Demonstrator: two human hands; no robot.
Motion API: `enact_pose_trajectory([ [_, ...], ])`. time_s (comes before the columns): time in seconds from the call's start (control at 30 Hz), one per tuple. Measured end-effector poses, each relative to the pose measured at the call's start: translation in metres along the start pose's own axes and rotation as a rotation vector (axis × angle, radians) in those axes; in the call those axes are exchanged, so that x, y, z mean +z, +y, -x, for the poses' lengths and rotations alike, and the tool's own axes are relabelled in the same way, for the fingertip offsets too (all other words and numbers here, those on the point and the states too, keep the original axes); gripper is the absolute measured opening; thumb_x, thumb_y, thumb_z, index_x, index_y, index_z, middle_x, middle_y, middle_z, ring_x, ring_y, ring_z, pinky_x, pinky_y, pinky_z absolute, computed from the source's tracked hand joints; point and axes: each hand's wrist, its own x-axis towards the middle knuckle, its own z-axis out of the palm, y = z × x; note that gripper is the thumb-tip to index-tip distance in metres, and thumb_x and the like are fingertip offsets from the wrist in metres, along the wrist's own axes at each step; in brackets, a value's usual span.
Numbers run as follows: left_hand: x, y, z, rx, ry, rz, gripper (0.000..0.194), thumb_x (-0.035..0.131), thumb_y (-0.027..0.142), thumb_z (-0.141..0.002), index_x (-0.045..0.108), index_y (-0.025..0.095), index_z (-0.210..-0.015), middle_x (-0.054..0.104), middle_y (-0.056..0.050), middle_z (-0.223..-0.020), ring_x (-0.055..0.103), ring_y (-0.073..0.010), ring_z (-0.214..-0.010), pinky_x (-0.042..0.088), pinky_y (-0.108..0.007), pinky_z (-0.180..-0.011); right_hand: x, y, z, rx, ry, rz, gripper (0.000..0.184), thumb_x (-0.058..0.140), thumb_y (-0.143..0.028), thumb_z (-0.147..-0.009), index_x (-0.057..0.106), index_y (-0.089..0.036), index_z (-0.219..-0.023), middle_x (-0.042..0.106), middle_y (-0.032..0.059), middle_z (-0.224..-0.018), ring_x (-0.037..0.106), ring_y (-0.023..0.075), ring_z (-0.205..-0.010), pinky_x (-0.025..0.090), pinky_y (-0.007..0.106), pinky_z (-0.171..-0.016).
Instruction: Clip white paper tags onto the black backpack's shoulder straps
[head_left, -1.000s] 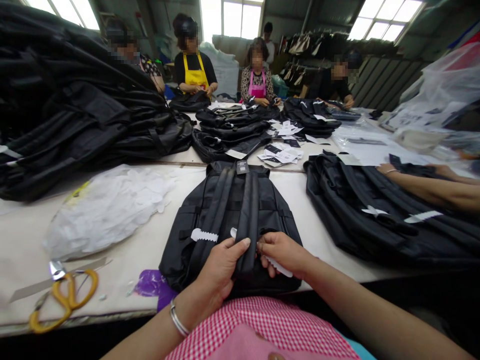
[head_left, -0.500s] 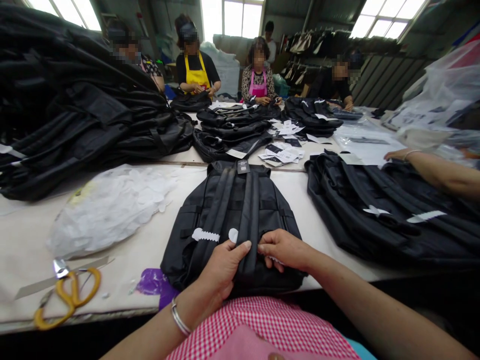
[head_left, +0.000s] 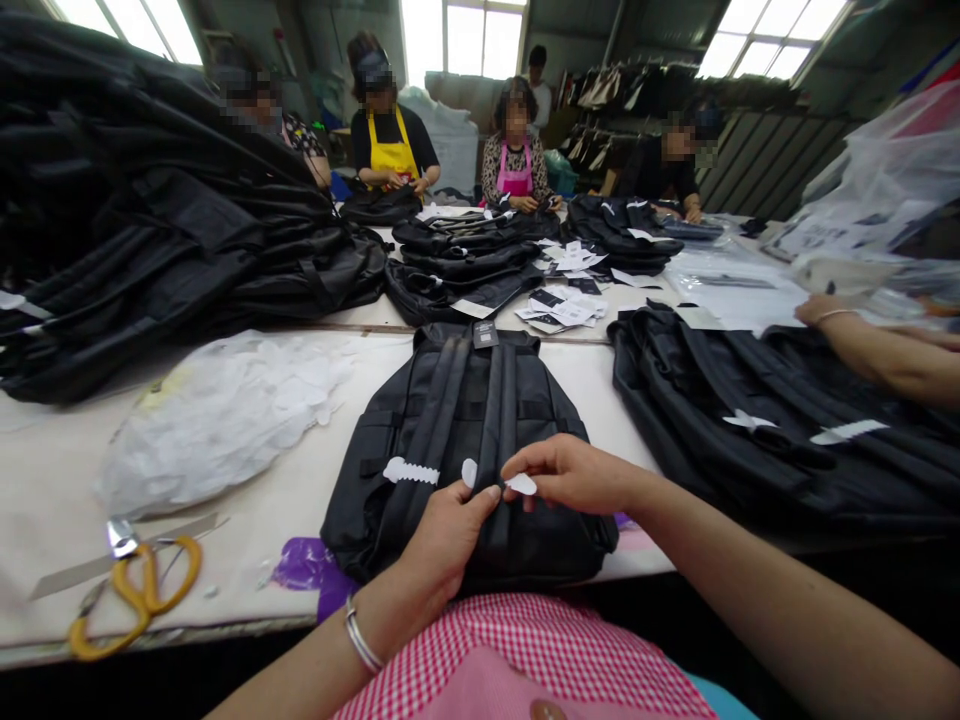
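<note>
A black backpack (head_left: 382, 440) lies in front of me on the table, straps side up, its bottom toward me. My left hand (head_left: 454, 530) is closed on the lower part of the right shoulder strap (head_left: 491, 420), thumb on top. A white strip passes behind this strap; one rounded end (head_left: 469, 472) shows at its left edge. At the other edge my right hand (head_left: 570, 475) pinches the white strip (head_left: 523, 484) between thumb and fingers. Around the left strap sits another white strip (head_left: 411, 471) with wavy edges. A black hang tag (head_left: 485, 335) lies at the backpack's top.
Yellow-handled scissors (head_left: 135, 590) and a bag of white strips (head_left: 225, 420) lie to my left. Black bags (head_left: 150, 250) pile up behind. More backpacks (head_left: 720, 420) lie on the right, near a co-worker's arm (head_left: 862, 340). Paper tags (head_left: 566, 305) are scattered beyond; several people work across the table.
My right hand has risen and shifted slightly left, bringing the white strip's end up beside the strap. My left hand stays put. The co-worker's hand on the right has moved away rightward.
</note>
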Motion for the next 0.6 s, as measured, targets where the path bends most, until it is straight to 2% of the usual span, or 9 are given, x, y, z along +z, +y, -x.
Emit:
enact_pose_trajectory([
  [0.07, 0.001, 0.000, 0.001, 0.012, -0.009, 0.012, 0.028, 0.075, 0.032, -0.075, 0.073, 0.013, -0.095, 0.074, -0.009, -0.090, 0.068, -0.0209, -0.082, 0.054, -0.031, -0.077, 0.002, -0.005, -0.009, -0.073, 0.116, 0.230, 0.018, 0.055, -0.022, -0.083, 0.072, -0.015, -0.084, 0.069, 0.0033, -0.083, 0.062, 0.0141, -0.075, 0.046, 0.025, -0.068],
  [0.13, 0.001, 0.000, 0.000, 0.043, -0.014, -0.002, 0.029, 0.074, 0.030, -0.075, 0.073, 0.014, -0.100, 0.074, -0.009, -0.094, 0.067, -0.0215, -0.089, 0.052, -0.031, -0.082, 0.006, -0.010, -0.019, -0.120, 0.175, 0.361, 0.019, 0.059, -0.025, -0.084, 0.072, -0.015, -0.074, 0.068, 0.0027, -0.077, 0.061, 0.0145, -0.077, 0.045, 0.024, -0.071],
  [0.2, 0.001, 0.001, 0.000, 0.079, -0.010, -0.025, 0.030, 0.074, 0.028, -0.076, 0.073, 0.015, -0.102, 0.074, -0.008, -0.097, 0.066, -0.0213, -0.093, 0.051, -0.029, -0.084, 0.011, -0.013, -0.029, -0.064, 0.185, 0.357, 0.020, 0.059, -0.027, -0.084, 0.073, -0.015, -0.077, 0.067, 0.0021, -0.072, 0.061, 0.0137, -0.069, 0.044, 0.023, -0.063],
  [0.27, 0.002, 0.003, 0.000, 0.089, 0.000, -0.026, 0.029, 0.074, 0.027, -0.075, 0.074, 0.014, -0.101, 0.074, -0.007, -0.095, 0.066, -0.0208, -0.091, 0.051, -0.028, -0.082, 0.016, -0.013, -0.037, 0.027, 0.189, 0.302, 0.021, 0.060, -0.026, -0.081, 0.074, -0.014, -0.090, 0.065, 0.0003, -0.066, 0.057, 0.0116, -0.058, 0.041, 0.021, -0.053],
  [0.4, 0.004, 0.006, 0.000, 0.093, 0.011, -0.030, 0.025, 0.076, 0.028, -0.073, 0.075, 0.014, -0.094, 0.074, -0.007, -0.089, 0.066, -0.0214, -0.090, 0.049, -0.028, -0.081, 0.019, -0.013, -0.048, 0.090, 0.187, 0.291, 0.041, 0.061, -0.014, -0.071, 0.070, -0.014, -0.111, 0.059, -0.0035, -0.059, 0.050, 0.0091, -0.050, 0.035, 0.019, -0.047],
  [0.47, 0.004, 0.006, 0.001, 0.101, 0.006, -0.048, 0.025, 0.077, 0.029, -0.073, 0.075, 0.014, -0.093, 0.074, -0.007, -0.091, 0.066, -0.0213, -0.091, 0.048, -0.028, -0.082, 0.019, -0.015, -0.050, 0.137, 0.167, 0.285, 0.044, 0.058, -0.009, -0.068, 0.072, -0.015, -0.109, 0.057, -0.0043, -0.058, 0.047, 0.0083, -0.049, 0.033, 0.019, -0.045],
  [0.6, 0.003, 0.005, -0.001, 0.087, 0.001, -0.089, 0.026, 0.074, 0.031, -0.075, 0.075, 0.014, -0.095, 0.074, -0.007, -0.092, 0.065, -0.0212, -0.090, 0.048, -0.028, -0.080, 0.019, -0.015, -0.054, 0.173, 0.179, 0.207, 0.035, 0.056, -0.007, -0.065, 0.074, -0.014, -0.094, 0.054, -0.0046, -0.056, 0.045, 0.0077, -0.048, 0.032, 0.018, -0.043],
])
